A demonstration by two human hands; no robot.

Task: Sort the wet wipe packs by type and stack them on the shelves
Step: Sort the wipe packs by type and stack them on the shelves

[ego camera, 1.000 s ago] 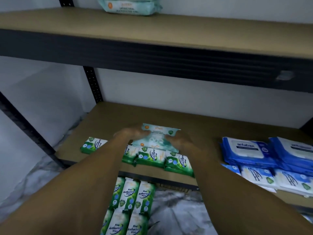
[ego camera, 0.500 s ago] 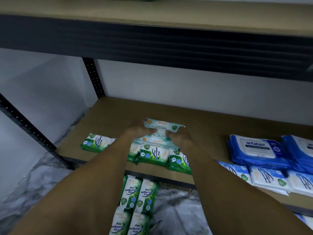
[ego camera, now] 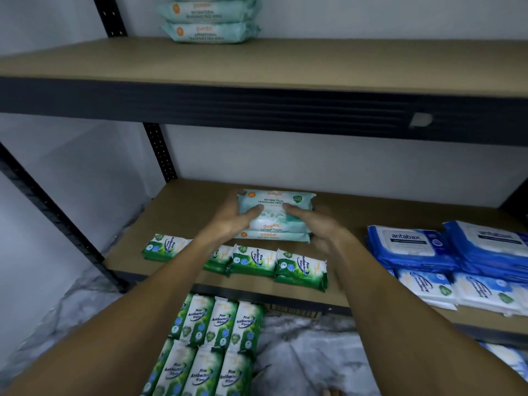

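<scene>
A small stack of teal Guardian wipe packs (ego camera: 275,212) is over the middle shelf (ego camera: 194,212), behind a row of green pine packs (ego camera: 254,260). My left hand (ego camera: 231,221) grips the stack's left side with the thumb on top. On the right side my right hand (ego camera: 317,224) holds it the same way. Whether the stack rests on the board or hangs just above it I cannot tell. More teal packs (ego camera: 208,24) are piled on the upper shelf (ego camera: 285,61).
Blue Antabax packs (ego camera: 411,247) lie stacked at the right of the middle shelf, with white-and-blue packs (ego camera: 457,290) in front of them. Several green pine packs (ego camera: 211,347) lie in rows on the marble floor below. A black upright (ego camera: 160,152) stands at the back left.
Both hands keep hold of the teal stack, which now sits a little higher and shows its front edges. The view has tilted up, bringing the upper shelf's teal pile into sight.
</scene>
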